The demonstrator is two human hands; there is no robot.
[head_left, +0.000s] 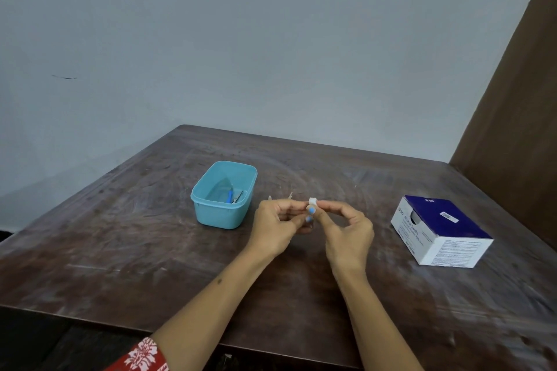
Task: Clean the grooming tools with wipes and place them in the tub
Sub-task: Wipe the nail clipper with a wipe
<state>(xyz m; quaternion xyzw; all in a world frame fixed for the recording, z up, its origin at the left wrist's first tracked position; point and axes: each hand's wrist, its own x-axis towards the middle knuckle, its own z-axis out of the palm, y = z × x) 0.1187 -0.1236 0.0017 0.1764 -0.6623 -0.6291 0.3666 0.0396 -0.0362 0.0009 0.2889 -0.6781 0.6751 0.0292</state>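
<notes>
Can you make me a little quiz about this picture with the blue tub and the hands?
1. True or false: the teal tub already has tools lying inside it.
2. Which hand pinches the small white wipe?
A. left hand
B. right hand
C. neither
3. Fill in: the blue and white box sits on the table to the ____ of both hands.

Key:
1. True. A blue-handled tool and a metal one lie in the tub.
2. B. The right hand's grip is on the wipe; the left hand pinches something thin that is too small to name.
3. right
</notes>
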